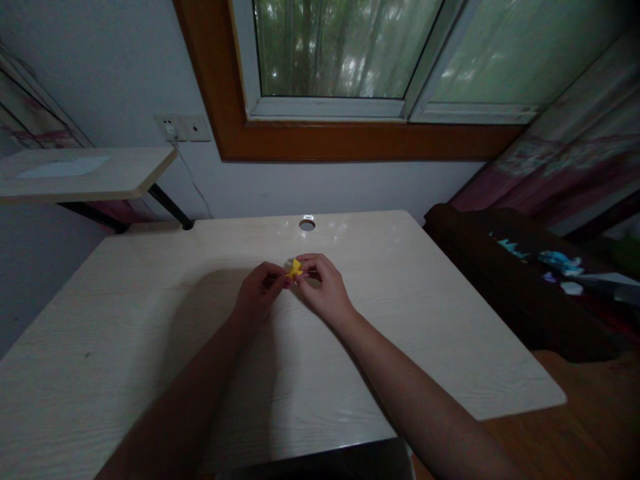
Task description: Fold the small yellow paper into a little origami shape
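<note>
A small yellow folded piece [295,269], which looks like paper, is held between my two hands above the middle of the desk. Its upper part sticks up as a pointed flap. My left hand [260,290] pinches it at its left end, thumb and forefinger together. From the other side, my right hand [325,287] has its thumb and fingers closed on the piece. The fingertips of both hands nearly meet and hide some of the yellow piece. Its exact shape is too small to make out.
The pale wooden desk [430,340] has a round cable hole [307,225] near its back edge. A raised shelf [145,175] stands at the back left on black legs. Behind are a wall socket [183,127] with a cable and a window. A dark sofa-like piece [480,267] is at right.
</note>
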{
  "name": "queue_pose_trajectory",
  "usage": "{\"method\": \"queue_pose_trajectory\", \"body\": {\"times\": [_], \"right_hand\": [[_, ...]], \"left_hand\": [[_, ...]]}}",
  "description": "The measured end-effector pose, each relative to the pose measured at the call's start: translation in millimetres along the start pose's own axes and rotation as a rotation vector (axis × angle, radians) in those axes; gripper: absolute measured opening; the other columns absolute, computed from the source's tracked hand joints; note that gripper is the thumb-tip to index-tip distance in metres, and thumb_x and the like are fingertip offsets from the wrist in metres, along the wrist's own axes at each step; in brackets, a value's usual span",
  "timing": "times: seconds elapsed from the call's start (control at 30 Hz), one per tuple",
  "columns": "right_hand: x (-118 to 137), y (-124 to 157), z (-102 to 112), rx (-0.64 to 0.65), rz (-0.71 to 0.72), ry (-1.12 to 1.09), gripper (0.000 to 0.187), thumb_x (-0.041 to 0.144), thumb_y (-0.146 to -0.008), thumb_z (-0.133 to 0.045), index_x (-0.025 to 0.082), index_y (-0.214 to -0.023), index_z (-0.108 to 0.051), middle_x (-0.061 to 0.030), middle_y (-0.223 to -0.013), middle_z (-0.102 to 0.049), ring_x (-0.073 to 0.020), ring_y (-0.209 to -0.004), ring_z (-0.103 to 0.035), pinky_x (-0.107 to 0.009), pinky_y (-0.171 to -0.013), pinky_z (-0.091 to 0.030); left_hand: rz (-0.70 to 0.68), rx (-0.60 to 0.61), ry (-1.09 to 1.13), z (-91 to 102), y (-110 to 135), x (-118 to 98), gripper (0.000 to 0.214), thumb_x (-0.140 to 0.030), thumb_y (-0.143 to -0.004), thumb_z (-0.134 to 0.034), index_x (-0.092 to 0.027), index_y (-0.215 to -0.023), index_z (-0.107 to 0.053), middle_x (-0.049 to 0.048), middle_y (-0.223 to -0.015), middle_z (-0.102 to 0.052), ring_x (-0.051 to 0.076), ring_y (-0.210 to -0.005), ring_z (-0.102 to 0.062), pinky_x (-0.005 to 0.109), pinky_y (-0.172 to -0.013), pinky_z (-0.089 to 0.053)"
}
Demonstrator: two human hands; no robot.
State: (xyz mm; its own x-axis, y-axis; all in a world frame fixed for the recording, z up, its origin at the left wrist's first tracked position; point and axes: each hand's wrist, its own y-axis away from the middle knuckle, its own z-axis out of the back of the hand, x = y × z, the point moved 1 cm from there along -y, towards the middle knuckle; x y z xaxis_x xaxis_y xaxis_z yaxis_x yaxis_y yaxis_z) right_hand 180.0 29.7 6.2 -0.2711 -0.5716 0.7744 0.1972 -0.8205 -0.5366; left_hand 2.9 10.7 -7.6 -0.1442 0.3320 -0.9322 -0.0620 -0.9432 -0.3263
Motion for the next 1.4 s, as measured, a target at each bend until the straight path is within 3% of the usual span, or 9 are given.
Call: {"method": "queue_pose_trajectory", "body": {"times": [0.13,0.43,0.7,0.87,0.97,1.13,1.4], "right_hand": [[1,0,1,-0.010,0.027,0.030,0.007,0.016,-0.081,-0.064,0.021,-0.085,-0.060,-0.0098,-0.120,-0.057,-0.0201,-0.111,-0.059,-0.033,-0.081,-0.060],[1,2,-1,-0.018,0.021,0.013,0.006,0.015,-0.084,-0.062,0.021,-0.083,-0.062,-0.0083,-0.111,-0.060,-0.0185,-0.102,-0.061,-0.032,-0.078,-0.060],[-1,3,-2,0.061,0.005,0.000,0.008,0.013,-0.083,-0.059,0.021,-0.080,-0.059,-0.0092,-0.113,-0.059,-0.0192,-0.101,-0.061,-0.033,-0.078,-0.058],[3,2,-1,0.048,0.023,0.048,0.006,0.018,-0.085,-0.061,0.022,-0.088,-0.059,-0.0093,-0.113,-0.059,-0.0202,-0.104,-0.060,-0.033,-0.079,-0.057],[6,2,1,0.038,0.068,0.061,0.010,0.020,-0.086,-0.061,0.023,-0.096,-0.059,-0.0099,-0.116,-0.058,-0.0210,-0.108,-0.059,-0.035,-0.082,-0.056],[10,1,5,0.095,0.160,0.113,0.011,0.021,-0.090,-0.058,0.024,-0.101,-0.061,-0.0094,-0.117,-0.062,-0.0220,-0.111,-0.059,-0.042,-0.097,-0.050],[8,-1,4,0.115,0.168,0.154,0.014,0.024,-0.089,-0.060,0.026,-0.102,-0.062,-0.0061,-0.107,-0.070,-0.0242,-0.106,-0.061,-0.046,-0.097,-0.048]], "left_hand": [[-0.074,0.012,-0.042,0.7,-1,-1,0.012,-0.030,-0.088,-0.065,-0.018,-0.092,-0.063,0.0059,-0.097,-0.065,0.016,-0.087,-0.066,0.031,-0.082,-0.055],[-0.134,0.034,-0.060,0.0,-1,-2,0.009,-0.026,-0.088,-0.064,-0.019,-0.093,-0.062,0.0056,-0.097,-0.063,0.016,-0.087,-0.065,0.031,-0.081,-0.056],[-0.259,0.026,-0.331,3.2,-2,-9,0.006,-0.023,-0.087,-0.064,-0.021,-0.091,-0.068,0.0049,-0.091,-0.066,0.016,-0.085,-0.064,0.029,-0.078,-0.054],[-0.078,-0.065,-0.263,4.6,-2,-4,0.009,-0.028,-0.083,-0.068,-0.021,-0.088,-0.068,0.0024,-0.084,-0.069,0.015,-0.076,-0.064,0.028,-0.074,-0.053],[0.038,-0.140,-0.128,3.6,-2,3,0.022,-0.030,-0.079,-0.073,-0.021,-0.096,-0.063,0.0004,-0.082,-0.068,0.014,-0.069,-0.064,0.027,-0.068,-0.053],[0.034,-0.113,0.085,0.7,-2,5,0.030,-0.029,-0.083,-0.069,-0.022,-0.109,-0.056,-0.0014,-0.084,-0.063,0.012,-0.067,-0.064,0.027,-0.066,-0.053],[0.003,-0.035,-0.006,2.2,-1,-1,0.015,-0.030,-0.086,-0.066,-0.019,-0.096,-0.064,0.0015,-0.081,-0.066,0.013,-0.070,-0.064,0.026,-0.069,-0.053]]}}
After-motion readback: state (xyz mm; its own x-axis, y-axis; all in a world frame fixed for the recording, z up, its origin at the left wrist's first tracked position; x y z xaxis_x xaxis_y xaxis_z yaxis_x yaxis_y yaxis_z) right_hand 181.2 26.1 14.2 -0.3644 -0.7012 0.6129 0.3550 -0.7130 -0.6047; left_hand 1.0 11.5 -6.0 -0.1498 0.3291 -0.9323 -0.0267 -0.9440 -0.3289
